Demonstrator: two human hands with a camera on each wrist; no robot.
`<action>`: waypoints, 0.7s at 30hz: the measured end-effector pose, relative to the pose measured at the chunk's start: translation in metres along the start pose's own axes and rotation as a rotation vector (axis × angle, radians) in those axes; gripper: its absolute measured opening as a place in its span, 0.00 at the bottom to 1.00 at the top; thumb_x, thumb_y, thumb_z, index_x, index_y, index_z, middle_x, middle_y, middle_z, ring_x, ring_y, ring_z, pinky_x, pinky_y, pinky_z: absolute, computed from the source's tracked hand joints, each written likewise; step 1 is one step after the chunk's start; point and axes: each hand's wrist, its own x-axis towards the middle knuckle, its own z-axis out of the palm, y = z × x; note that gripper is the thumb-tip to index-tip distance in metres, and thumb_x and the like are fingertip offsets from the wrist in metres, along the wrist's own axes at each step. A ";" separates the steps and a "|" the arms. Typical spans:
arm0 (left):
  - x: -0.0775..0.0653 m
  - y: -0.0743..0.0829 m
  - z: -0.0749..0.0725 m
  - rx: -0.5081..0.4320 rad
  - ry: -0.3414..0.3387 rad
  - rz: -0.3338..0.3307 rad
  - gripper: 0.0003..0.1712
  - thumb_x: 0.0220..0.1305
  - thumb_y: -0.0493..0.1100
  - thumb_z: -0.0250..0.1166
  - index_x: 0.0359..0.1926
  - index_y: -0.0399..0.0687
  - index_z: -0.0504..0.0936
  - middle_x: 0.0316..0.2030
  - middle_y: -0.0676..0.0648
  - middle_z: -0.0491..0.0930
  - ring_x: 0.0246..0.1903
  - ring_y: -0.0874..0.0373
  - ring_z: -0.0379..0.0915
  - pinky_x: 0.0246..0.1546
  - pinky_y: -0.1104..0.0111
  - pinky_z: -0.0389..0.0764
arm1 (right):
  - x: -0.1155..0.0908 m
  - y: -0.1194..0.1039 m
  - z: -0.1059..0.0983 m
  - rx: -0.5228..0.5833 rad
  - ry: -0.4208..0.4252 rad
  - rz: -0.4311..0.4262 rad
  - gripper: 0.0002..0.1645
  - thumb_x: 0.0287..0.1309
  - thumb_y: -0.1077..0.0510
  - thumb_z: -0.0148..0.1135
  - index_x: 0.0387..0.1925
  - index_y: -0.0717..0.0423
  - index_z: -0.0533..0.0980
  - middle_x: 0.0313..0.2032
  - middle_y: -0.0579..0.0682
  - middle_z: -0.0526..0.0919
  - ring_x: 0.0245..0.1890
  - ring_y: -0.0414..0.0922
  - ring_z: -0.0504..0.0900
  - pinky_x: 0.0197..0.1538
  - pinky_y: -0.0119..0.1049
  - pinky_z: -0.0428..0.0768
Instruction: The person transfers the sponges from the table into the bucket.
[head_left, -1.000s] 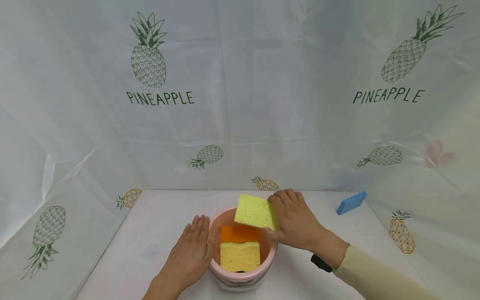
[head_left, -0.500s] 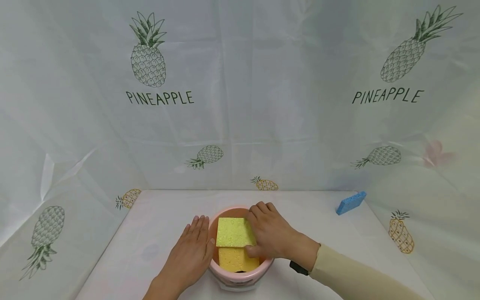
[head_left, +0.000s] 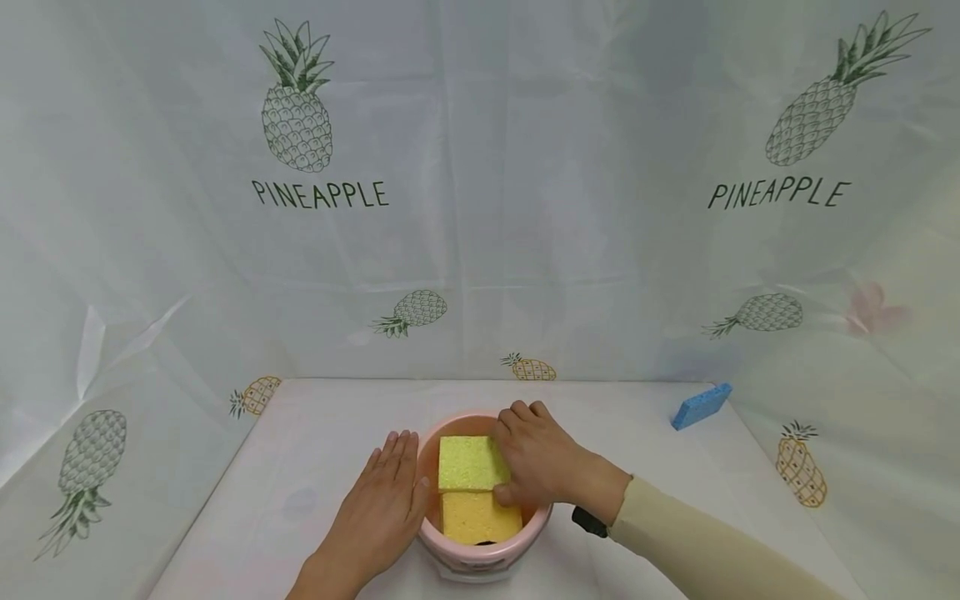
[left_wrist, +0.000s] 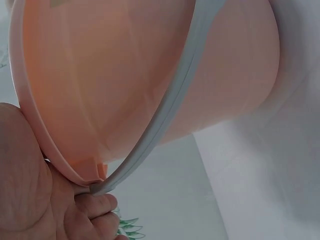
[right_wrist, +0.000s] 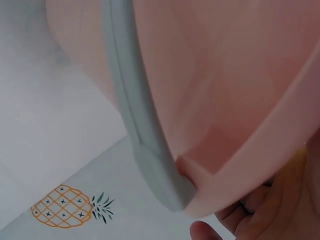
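A pink bucket (head_left: 480, 554) with a grey handle (left_wrist: 172, 97) stands on the white tabletop. My left hand (head_left: 375, 508) lies along its left side with straight fingers, touching near the rim. My right hand (head_left: 543, 462) reaches over the right rim and grips the right edge of a lime-yellow sponge (head_left: 467, 462) inside. In front of that sponge is a deeper yellow sponge (head_left: 480, 518), also inside the bucket. In the right wrist view, fingers (right_wrist: 245, 207) show beyond the rim, while the sponge is out of sight.
A blue sponge (head_left: 702, 407) stands near the back right corner of the tabletop (head_left: 322, 442). Behind and at the sides hangs a pale curtain (head_left: 555, 208) with pineapple prints. A dark band (head_left: 589, 522) is on my right wrist.
My right hand has brought the lime-yellow sponge down and left into the bucket, covering the orange piece seen before. In the last half second it shifted only slightly. My left hand stayed put.
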 end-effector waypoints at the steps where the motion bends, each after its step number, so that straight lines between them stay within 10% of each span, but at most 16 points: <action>1: 0.000 0.000 0.000 0.000 -0.001 -0.002 0.36 0.84 0.52 0.48 0.80 0.32 0.60 0.80 0.35 0.59 0.82 0.40 0.49 0.81 0.44 0.56 | -0.001 0.000 -0.001 0.011 0.002 0.002 0.39 0.54 0.31 0.68 0.56 0.53 0.78 0.49 0.48 0.79 0.50 0.47 0.70 0.54 0.45 0.69; 10: 0.000 0.002 -0.001 0.019 -0.004 -0.006 0.35 0.84 0.51 0.47 0.80 0.32 0.60 0.80 0.35 0.59 0.82 0.40 0.48 0.81 0.44 0.56 | -0.017 0.000 -0.023 0.072 0.090 -0.004 0.40 0.51 0.29 0.70 0.55 0.52 0.78 0.50 0.47 0.79 0.50 0.46 0.70 0.55 0.46 0.69; 21: 0.001 0.001 0.001 0.046 -0.013 -0.003 0.36 0.85 0.53 0.45 0.80 0.33 0.60 0.80 0.36 0.59 0.82 0.41 0.49 0.81 0.44 0.56 | -0.019 -0.013 -0.017 0.098 -0.045 -0.114 0.36 0.53 0.30 0.74 0.54 0.49 0.78 0.50 0.43 0.80 0.51 0.43 0.71 0.56 0.44 0.71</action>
